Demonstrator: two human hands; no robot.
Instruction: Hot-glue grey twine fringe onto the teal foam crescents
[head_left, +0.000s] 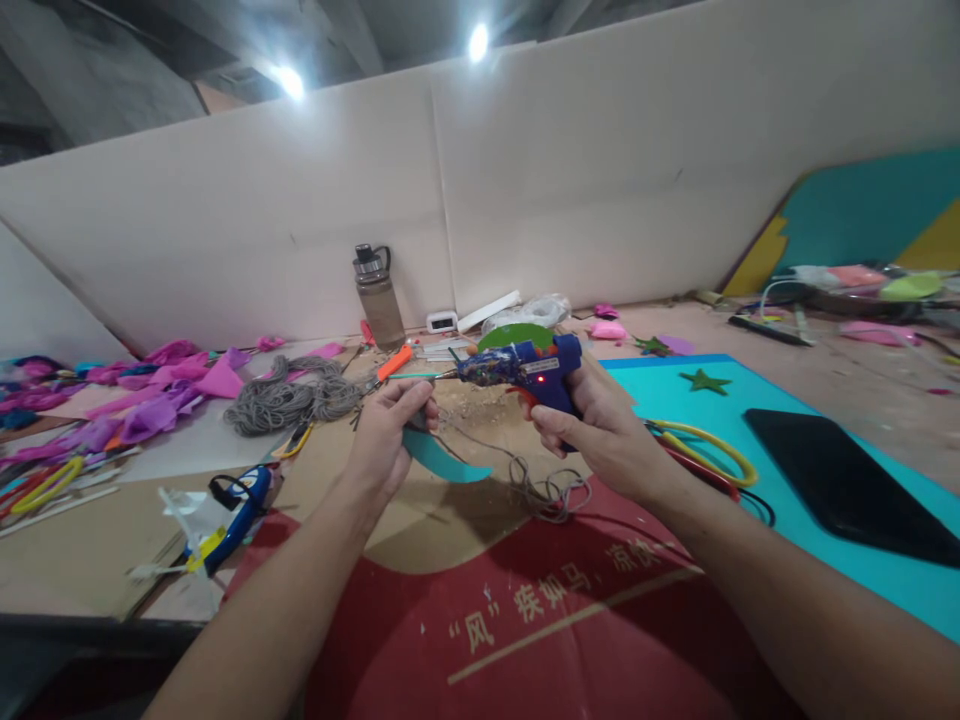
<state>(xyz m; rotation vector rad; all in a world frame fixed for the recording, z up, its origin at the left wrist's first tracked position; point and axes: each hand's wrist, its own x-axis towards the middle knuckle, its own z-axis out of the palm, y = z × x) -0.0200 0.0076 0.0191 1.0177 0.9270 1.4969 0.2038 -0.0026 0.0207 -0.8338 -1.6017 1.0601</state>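
My right hand (592, 410) is wrapped round the handle of a blue hot glue gun (517, 370) with a small red light lit on its side. The gun's nozzle points left, close to the fingers of my left hand (390, 430). Those fingers pinch a curved teal strip (450, 460), which hangs down to the right. A thin green edge shows above the fingertips near the nozzle; whether it belongs to the same strip I cannot tell. Loose grey cord (544, 490) lies on the cardboard (457, 525) below both hands.
Grey rope (289, 395) and pink and purple scraps (172, 390) lie left. An orange cutter (395, 362) and a bottle (379, 300) stand farther back. On the right, a black tablet (847, 480), a green star (703, 381) and yellow-handled pliers (712, 450) rest on a turquoise sheet (660, 390).
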